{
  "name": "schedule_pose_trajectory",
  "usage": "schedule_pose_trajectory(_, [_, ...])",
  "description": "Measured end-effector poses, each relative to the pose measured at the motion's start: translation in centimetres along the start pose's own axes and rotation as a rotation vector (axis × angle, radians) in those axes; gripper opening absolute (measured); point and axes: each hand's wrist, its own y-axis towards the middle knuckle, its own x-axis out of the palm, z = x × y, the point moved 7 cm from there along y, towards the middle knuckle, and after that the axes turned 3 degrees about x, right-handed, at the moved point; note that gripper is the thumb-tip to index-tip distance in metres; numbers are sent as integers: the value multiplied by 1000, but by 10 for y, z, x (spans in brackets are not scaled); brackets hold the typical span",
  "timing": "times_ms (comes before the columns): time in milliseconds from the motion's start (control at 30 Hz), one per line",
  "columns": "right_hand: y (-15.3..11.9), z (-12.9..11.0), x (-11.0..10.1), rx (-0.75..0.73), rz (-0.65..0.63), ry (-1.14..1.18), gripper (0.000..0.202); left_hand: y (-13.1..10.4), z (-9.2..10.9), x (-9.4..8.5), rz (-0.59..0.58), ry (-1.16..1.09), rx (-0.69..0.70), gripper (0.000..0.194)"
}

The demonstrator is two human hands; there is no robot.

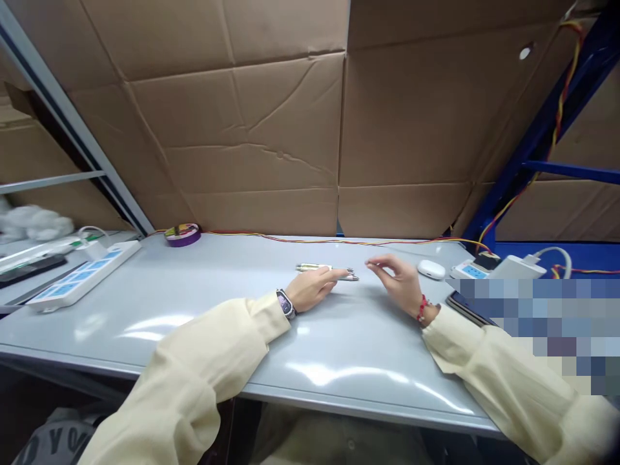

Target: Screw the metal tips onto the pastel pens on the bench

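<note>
Two or more slim pens [306,267] lie close together near the middle of the grey table, their tips pointing right. My left hand [314,288] is closed over their middle, thumb and fingers against them, hiding much of the barrels. To the right, my right hand [400,282] is raised a little above the tabletop, apart from the pens. Its thumb and forefinger come together in a pinch; whatever may be between the tips is too small to make out. A watch [285,303] is on my left wrist and a red bracelet [422,309] on my right.
A white earbud case [431,269] sits right of my right hand, near a dark phone [467,309] and a white charger [518,274]. Purple tape [183,235] lies at the back left. A power strip [84,276] stands at the left. Twisted wires [290,240] run along the back edge.
</note>
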Motion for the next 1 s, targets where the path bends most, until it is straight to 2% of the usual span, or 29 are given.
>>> schedule_pose_trajectory(67, [2, 9, -11, 25, 53, -58, 11, -2, -5, -1, 10, 7, -2, 35])
schedule_pose_trajectory(133, [4, 19, -9, 54, -60, -167, 12, -2, -9, -1, 13, 15, -2, 34])
schedule_pose_trajectory(233, [1, 32, 5, 90, -317, -290, 11, -2, -10, -1, 8, 27, -7, 34])
schedule_pose_trajectory(400, [-5, 38, 19, 106, -469, -291, 16, -1, -6, -2, -23, 38, -10, 33])
schedule_pose_trajectory(700, [-7, 41, 17, 124, -461, -300, 23, -1, -8, -1, -52, 39, -43, 30])
schedule_pose_trajectory(867, [-4, 34, 15, 54, -405, -336, 20, 0, -8, 1, -66, 54, -31, 23])
schedule_pose_trajectory(1000, [-4, 24, 24, -26, -403, -382, 17, 2, -7, 2, -74, 64, 11, 22])
